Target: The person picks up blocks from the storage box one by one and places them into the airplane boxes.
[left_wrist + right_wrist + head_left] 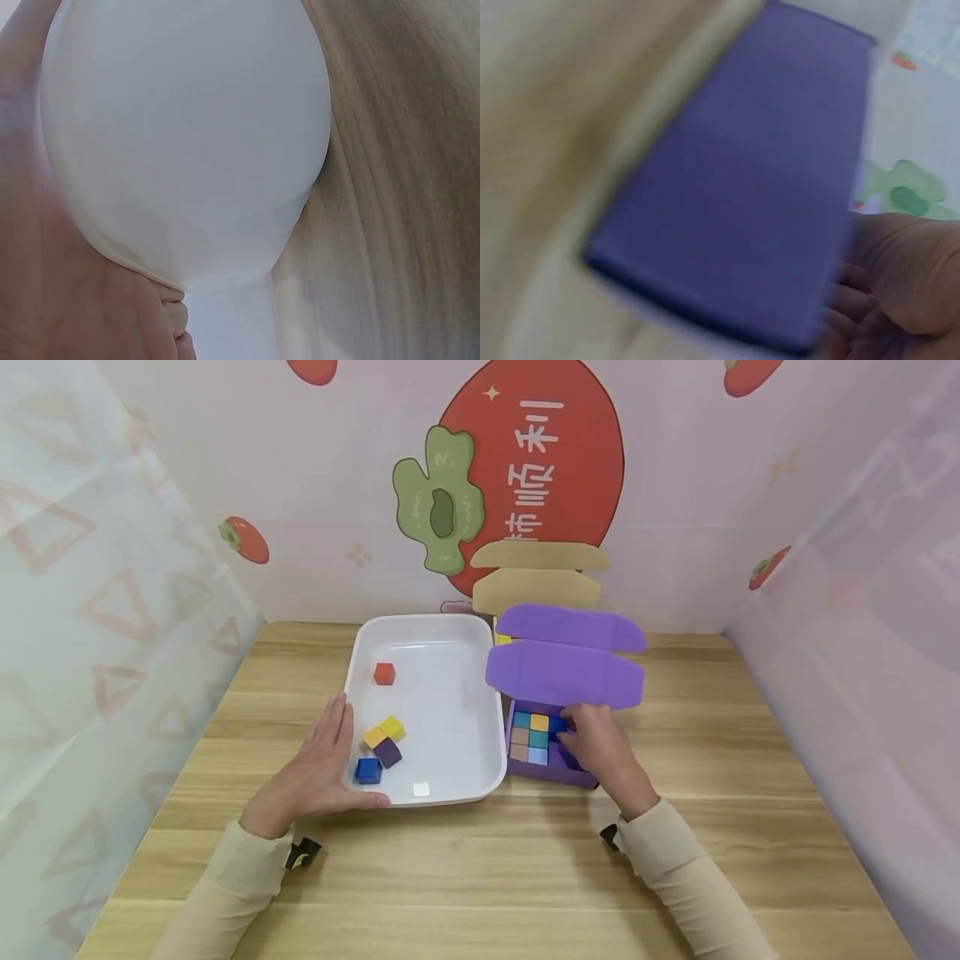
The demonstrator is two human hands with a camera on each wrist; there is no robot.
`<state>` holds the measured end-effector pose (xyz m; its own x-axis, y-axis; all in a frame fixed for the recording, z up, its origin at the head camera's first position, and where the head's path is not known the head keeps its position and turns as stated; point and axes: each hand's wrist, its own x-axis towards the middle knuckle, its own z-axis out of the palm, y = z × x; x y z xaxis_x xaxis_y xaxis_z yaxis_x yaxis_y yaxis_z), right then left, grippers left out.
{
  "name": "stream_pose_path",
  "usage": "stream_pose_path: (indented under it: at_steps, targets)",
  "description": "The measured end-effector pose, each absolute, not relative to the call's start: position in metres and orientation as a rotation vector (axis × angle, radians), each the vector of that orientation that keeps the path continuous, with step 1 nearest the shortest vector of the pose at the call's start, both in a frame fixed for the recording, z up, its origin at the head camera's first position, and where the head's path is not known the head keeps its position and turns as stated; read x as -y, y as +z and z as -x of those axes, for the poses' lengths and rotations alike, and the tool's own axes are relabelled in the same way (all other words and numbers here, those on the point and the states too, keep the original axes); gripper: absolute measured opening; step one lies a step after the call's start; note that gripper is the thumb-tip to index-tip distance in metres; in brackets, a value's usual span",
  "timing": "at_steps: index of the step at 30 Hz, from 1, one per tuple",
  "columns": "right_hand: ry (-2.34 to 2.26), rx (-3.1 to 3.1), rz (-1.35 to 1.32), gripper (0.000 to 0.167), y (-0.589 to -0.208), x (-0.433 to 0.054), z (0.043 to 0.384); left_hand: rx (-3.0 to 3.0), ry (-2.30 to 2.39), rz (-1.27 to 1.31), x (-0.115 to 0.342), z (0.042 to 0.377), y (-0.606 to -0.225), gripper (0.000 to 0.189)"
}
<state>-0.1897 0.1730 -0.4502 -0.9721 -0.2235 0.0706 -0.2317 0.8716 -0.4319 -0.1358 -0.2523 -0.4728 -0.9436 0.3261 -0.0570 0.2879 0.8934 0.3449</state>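
Note:
A white tray (450, 710) rests on the table, holding a red cube (384, 674), a yellow cube (392, 727), an orange cube (374, 737), a dark purple cube (388, 752) and a blue cube (368, 770). My left hand (318, 770) lies against its near left corner, fingers straight along the side and thumb on the near rim. To the right, a purple box (555, 773) contains several coloured cubes in rows. Inside it, my right hand (606, 752) pinches a dark blue cube (556, 725), partly hidden by the fingers.
The purple box's lid (564, 672) stands raised behind it. Farther back is another box with a raised tan lid (536, 589), its contents mostly hidden. A wooden table (465, 877) lies beneath, with printed curtains (675, 485) around it.

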Motion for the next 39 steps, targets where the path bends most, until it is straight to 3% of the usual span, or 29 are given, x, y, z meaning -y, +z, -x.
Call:
stream_pose_path:
  at_steps: [9, 14, 20, 28, 39]
  targets:
    - [0.741, 2.972, -0.676, 0.017, -0.402, -0.122, 0.194, -2.943, 0.504, -0.465, 0.253, 0.136, -0.470, 0.155]
    - [0.726, 2.993, -0.877, 0.020, -0.381, -0.078, 0.205, -2.939, 0.501, -0.459, 0.252, 0.136, -0.470, 0.155]
    - [0.664, 3.137, -0.950, 0.038, -0.367, -0.024, 0.221, -2.940, 0.500, -0.466, 0.251, 0.136, -0.470, 0.155]
    - [0.687, 3.270, -1.131, 0.042, -0.386, 0.026, 0.249, -2.953, 0.482, -0.469, 0.251, 0.137, -0.471, 0.154]
    - [0.513, 3.350, -1.295, 0.035, -0.425, 0.053, 0.264, -2.953, 0.477, -0.455, 0.252, 0.136, -0.470, 0.153]
